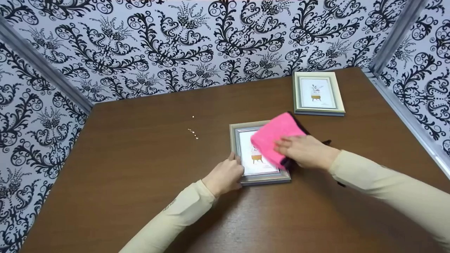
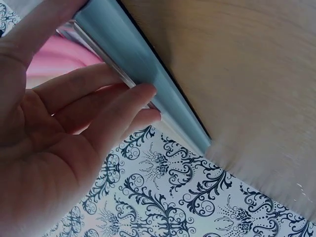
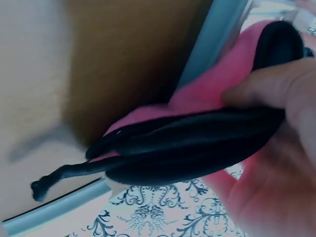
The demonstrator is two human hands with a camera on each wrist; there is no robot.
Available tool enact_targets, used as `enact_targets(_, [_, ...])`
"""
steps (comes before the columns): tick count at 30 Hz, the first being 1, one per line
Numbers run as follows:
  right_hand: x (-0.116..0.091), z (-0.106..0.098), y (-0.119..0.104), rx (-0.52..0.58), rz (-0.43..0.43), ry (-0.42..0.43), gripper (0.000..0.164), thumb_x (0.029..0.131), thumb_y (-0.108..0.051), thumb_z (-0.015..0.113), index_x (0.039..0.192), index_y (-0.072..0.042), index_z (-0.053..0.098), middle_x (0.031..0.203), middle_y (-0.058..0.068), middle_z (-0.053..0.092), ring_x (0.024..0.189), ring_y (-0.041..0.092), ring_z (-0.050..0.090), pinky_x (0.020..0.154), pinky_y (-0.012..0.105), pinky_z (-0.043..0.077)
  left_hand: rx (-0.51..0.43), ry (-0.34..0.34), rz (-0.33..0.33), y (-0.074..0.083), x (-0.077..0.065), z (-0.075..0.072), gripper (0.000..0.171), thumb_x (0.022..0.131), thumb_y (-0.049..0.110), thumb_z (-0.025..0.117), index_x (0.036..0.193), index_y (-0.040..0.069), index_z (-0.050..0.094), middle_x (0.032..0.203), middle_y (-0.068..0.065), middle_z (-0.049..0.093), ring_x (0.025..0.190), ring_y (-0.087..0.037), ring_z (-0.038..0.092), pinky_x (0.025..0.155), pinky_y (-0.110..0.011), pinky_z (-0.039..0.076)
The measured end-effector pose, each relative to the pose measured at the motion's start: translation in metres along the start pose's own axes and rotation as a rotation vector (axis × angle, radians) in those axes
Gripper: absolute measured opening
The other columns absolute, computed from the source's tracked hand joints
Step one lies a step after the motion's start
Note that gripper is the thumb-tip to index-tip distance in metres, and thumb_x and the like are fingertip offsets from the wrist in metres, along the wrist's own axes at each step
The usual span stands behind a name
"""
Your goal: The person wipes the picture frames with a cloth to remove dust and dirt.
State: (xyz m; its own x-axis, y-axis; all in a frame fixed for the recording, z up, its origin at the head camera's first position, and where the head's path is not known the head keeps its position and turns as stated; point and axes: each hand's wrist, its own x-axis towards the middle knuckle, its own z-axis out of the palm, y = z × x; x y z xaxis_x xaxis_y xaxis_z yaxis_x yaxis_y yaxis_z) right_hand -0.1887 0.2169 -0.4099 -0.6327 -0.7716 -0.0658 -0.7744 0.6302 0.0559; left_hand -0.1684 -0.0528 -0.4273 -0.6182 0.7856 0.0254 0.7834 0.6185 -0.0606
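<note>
A picture frame (image 1: pixel 266 181) with a light border and a print of a plant in a yellow pot lies flat on the brown table. My left hand (image 1: pixel 225 174) grips its left edge near the lower corner, and in the left wrist view the fingers (image 2: pixel 118 113) bend against the frame's blue-grey side (image 2: pixel 131 57). My right hand (image 1: pixel 306 150) holds a folded pink cloth (image 1: pixel 274 131) with black trim against the frame's right half, covering part of the glass. In the right wrist view the thumb (image 3: pixel 261 89) pinches the cloth's black edge (image 3: pixel 192 143), from which a black loop sticks out.
A second, similar picture frame (image 1: pixel 317 93) lies at the back right of the table (image 1: pixel 147 151). Several small white bits (image 1: pixel 193 132) are scattered left of the nearer frame. Patterned walls (image 1: pixel 175 38) with metal corner rails (image 1: pixel 404 109) enclose the table.
</note>
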Motion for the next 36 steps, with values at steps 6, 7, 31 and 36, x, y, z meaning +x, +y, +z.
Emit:
enact_targets(6, [0.029, 0.006, 0.007, 0.003, 0.213, -0.014, 0.046, 0.091, 0.0, 0.056, 0.136, 0.007, 0.048, 0.138, 0.027, 0.046, 0.127, 0.044, 0.043, 0.104, 0.055, 0.034, 0.07, 0.015, -0.041, 0.006, -0.006, 0.004, 0.04, 0.071, 0.027, 0.085, 0.098, 0.0, 0.073, 0.117, -0.021, 0.061, 0.115, -0.036, 0.055, 0.071, -0.033, 0.057])
enact_targets(7, [0.032, 0.006, 0.007, 0.018, 0.233, -0.016, 0.045, 0.092, -0.001, 0.055, 0.136, 0.008, 0.048, 0.138, 0.028, 0.045, 0.127, 0.045, 0.042, 0.104, 0.055, 0.034, 0.069, 0.02, -0.05, 0.007, -0.008, 0.004, 0.042, 0.072, 0.027, 0.084, 0.102, -0.001, 0.072, 0.12, -0.02, 0.06, 0.118, -0.036, 0.054, 0.07, -0.034, 0.058])
enact_targets(31, [0.098, -0.017, -0.016, 0.361, 0.505, 0.05, 0.014, 0.083, -0.013, 0.069, 0.082, 0.0, 0.064, 0.073, 0.012, 0.061, 0.069, 0.029, 0.058, 0.061, 0.044, 0.052, 0.124, 0.238, 0.049, 0.01, -0.03, 0.014, 0.017, 0.078, -0.004, 0.07, 0.091, 0.007, 0.067, 0.095, -0.01, 0.056, 0.088, -0.023, 0.061, 0.063, -0.023, 0.056])
enact_targets(36, [0.114, -0.014, -0.032, 0.37, 0.504, 0.052, 0.004, 0.081, -0.005, 0.063, 0.082, 0.0, 0.062, 0.07, 0.008, 0.057, 0.066, 0.026, 0.057, 0.06, 0.038, 0.051, 0.097, 0.202, 0.087, 0.008, -0.028, 0.014, 0.02, 0.074, -0.004, 0.072, 0.091, 0.005, 0.066, 0.094, -0.009, 0.058, 0.089, -0.022, 0.06, 0.067, -0.022, 0.055])
